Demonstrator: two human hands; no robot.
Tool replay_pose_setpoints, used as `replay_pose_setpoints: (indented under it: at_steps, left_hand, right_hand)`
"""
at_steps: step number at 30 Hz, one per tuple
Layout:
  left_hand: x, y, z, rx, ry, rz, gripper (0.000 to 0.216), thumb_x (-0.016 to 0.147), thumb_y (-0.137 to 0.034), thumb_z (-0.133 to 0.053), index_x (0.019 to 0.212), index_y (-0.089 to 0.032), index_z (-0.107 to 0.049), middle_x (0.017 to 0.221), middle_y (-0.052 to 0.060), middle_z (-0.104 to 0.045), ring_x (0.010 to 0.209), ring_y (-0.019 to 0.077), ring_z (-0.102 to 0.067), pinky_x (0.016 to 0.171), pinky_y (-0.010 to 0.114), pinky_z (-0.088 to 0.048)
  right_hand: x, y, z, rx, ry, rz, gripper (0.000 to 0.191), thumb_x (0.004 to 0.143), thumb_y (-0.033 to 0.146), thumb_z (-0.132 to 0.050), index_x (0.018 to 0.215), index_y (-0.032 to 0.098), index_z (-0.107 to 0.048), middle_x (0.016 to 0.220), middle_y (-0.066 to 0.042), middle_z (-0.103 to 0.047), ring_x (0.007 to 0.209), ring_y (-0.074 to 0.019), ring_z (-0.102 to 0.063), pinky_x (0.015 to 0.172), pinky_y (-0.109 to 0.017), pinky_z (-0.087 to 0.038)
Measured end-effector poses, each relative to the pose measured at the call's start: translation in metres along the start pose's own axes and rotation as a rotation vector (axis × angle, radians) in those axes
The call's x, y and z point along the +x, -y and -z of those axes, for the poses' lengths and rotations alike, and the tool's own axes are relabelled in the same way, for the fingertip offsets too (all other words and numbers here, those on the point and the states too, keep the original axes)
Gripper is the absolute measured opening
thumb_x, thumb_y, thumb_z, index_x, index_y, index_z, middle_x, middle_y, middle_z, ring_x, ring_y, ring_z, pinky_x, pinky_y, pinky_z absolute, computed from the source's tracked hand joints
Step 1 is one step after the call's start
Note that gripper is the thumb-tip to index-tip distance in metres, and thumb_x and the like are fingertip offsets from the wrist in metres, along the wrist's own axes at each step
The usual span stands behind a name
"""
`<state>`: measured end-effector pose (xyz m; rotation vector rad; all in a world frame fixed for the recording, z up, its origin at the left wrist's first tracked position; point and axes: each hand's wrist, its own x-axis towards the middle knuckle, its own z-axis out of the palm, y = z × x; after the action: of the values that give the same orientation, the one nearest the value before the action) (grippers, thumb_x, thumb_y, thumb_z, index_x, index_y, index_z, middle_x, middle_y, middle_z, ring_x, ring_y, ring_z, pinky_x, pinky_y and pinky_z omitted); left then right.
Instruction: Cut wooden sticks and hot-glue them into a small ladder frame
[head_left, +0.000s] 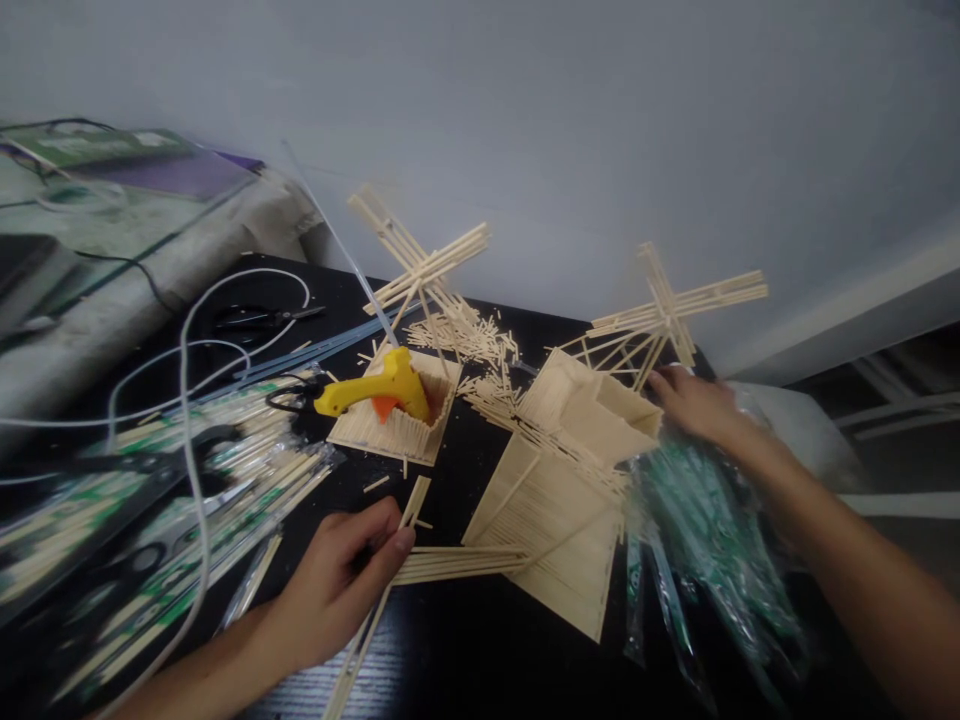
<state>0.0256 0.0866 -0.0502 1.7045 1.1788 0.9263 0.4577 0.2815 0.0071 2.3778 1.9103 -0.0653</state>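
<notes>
Head view: left hand pinches a stick strip, right hand reaches by the green packets

The left hand (pixel 341 570) holds a narrow stick strip (pixel 415 500) between thumb and fingers; the strip slants across the black table (pixel 442 660) toward the lower edge of view. A stick bundle (pixel 457 565) extends rightward from beside those fingertips, its far end over a flat stick panel (pixel 562 565); whether strip and bundle are joined, I cannot tell.

The right hand (pixel 694 405) is beside the right cross-shaped frame (pixel 667 305), just above the green packets (pixel 705 510). Its fingertips are blurred, so I cannot tell whether it grips anything.

Between the hands, a hollow stick form (pixel 585 400) overlaps the panel's upper edge. Farther left, a yellow glue gun (pixel 401 380) leans nose-down in a second stick form (pixel 360 435). Behind it are the left cross-shaped frame (pixel 424 268) and a heap of short stick pieces (pixel 472 337). A white cable (pixel 187 400) loops over stick packets (pixel 255 505) at left.
</notes>
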Motion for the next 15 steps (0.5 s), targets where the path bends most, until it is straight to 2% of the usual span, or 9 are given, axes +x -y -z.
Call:
replay_pose_setpoints:
  at_steps: [6, 9, 12, 15]
  left_hand:
    - [0.0, 0.001, 0.0, -0.008, 0.007, -0.021, 0.039, 0.105, -0.033, -0.047, 0.068, -0.022, -0.041, 0.056, -0.008, -0.032, 0.048, 0.0077, -0.034, 0.045, 0.019, -0.029]
    - [0.0, -0.001, 0.001, -0.006, -0.001, -0.027, 0.04, 0.105, -0.033, -0.047, 0.068, -0.022, -0.041, 0.056, -0.008, -0.031, 0.047, 0.0078, -0.033, 0.045, 0.019, -0.029]
    - [-0.001, -0.002, 0.001, -0.003, -0.008, -0.034, 0.04, 0.105, -0.034, -0.047, 0.067, -0.022, -0.04, 0.056, -0.008, -0.03, 0.048, 0.0079, -0.032, 0.045, 0.019, -0.028]
    - [-0.003, -0.001, 0.002, 0.011, -0.008, -0.039, 0.04, 0.104, -0.035, -0.047, 0.067, -0.021, -0.042, 0.056, -0.008, -0.031, 0.048, 0.008, -0.034, 0.046, 0.02, -0.029]
  right_hand:
    - [-0.016, -0.003, 0.017, 0.094, -0.11, 0.009, 0.046, 0.111, 0.028, -0.034, 0.142, 0.002, -0.057, 0.142, -0.035, -0.063, 0.134, -0.0368, -0.061, 0.112, -0.051, -0.036]
    - [-0.028, -0.006, 0.023, 0.166, -0.179, 0.0, 0.044, 0.11, 0.023, -0.037, 0.144, 0.002, -0.055, 0.145, -0.032, -0.062, 0.137, -0.0341, -0.059, 0.113, -0.046, -0.036]
    - [-0.043, -0.01, 0.025, 0.247, -0.235, 0.01, 0.042, 0.107, 0.021, -0.042, 0.142, 0.002, -0.057, 0.143, -0.03, -0.064, 0.133, -0.0319, -0.061, 0.106, -0.04, -0.04]
    - [-0.059, -0.015, 0.024, 0.315, -0.289, 0.015, 0.039, 0.104, 0.023, -0.048, 0.135, 0.004, -0.063, 0.135, -0.029, -0.069, 0.121, -0.0326, -0.066, 0.096, -0.039, -0.044]
